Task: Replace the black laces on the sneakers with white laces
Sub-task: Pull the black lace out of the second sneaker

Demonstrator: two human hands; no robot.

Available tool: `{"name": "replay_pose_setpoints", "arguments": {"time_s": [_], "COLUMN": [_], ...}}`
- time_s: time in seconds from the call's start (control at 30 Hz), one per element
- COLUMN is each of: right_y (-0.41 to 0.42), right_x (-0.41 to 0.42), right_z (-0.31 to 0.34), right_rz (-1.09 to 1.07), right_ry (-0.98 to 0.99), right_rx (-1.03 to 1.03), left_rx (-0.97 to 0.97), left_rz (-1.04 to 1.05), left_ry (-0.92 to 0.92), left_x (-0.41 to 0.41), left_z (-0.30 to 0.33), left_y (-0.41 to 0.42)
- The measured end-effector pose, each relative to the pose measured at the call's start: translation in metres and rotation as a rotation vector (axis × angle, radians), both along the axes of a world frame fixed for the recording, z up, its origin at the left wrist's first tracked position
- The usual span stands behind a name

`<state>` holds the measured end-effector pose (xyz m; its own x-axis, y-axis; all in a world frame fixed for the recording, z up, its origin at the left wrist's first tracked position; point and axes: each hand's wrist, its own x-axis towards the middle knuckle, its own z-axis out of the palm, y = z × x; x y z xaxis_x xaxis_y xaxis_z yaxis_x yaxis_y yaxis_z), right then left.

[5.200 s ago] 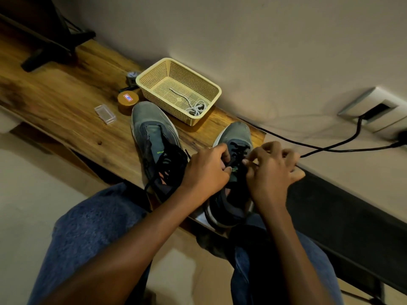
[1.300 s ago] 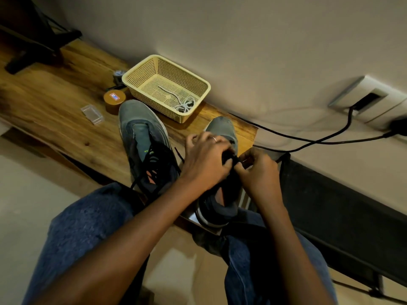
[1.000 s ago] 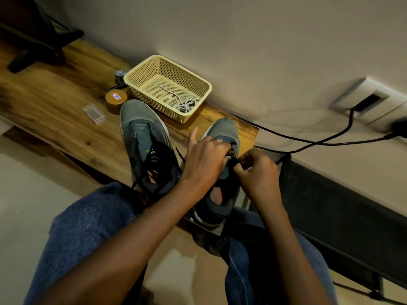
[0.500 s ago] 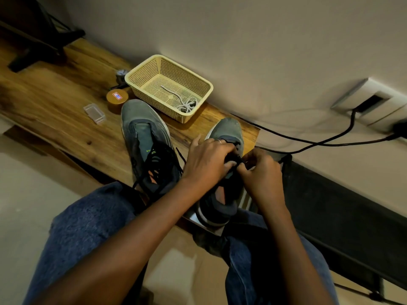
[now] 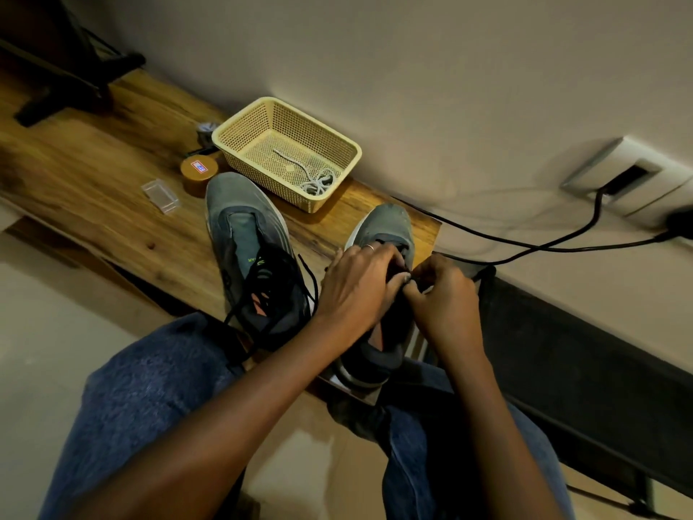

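Hands: left hand (image 5: 358,285) and right hand (image 5: 444,294) meet at centre frame, both pinching the black lace (image 5: 398,270) of the right grey sneaker (image 5: 386,227).
Basket: cream perforated plastic basket (image 5: 262,118), upper centre, holds coiled white laces (image 5: 317,182).

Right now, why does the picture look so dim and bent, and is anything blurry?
Head view: warm, dim light brightest on the basket; the wide lens bows the wall and bench; both hands look slightly smeared; the dark laces between them are lost in shadow.

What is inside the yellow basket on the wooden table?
Inside the yellow basket lies a bundle of white laces, one end trailing across its perforated floor. The near wall hides a strip of the floor; nothing else shows inside.
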<state>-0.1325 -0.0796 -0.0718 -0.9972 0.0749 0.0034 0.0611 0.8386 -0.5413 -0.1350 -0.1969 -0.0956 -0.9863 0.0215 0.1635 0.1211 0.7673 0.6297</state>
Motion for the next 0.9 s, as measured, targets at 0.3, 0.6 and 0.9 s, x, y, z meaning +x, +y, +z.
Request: {"name": "replay_pose_setpoints", "arguments": {"time_s": [0.3, 0.6, 0.9], "right_y": [-0.0027, -0.0027, -0.0031], "right_x": [0.0012, 0.0011, 0.0006], "right_z": [0.0007, 0.0034, 0.0034], "right_rz": [0.024, -0.027, 0.017], "right_ry": [-0.001, -0.015, -0.009], "right_rx": [-0.003, -0.029, 0.011], "left_rx": [-0.179, 0.205, -0.114], "left_rz": [-0.026, 0.084, -0.019], "left_ry": [-0.008, 0.014, -0.067], "left_x": [-0.0036, -0.0029, -0.0029], "left_z": [-0.0035, 0.0002, -0.0045], "left_y": [-0.0023, -0.0024, -0.0012]}}
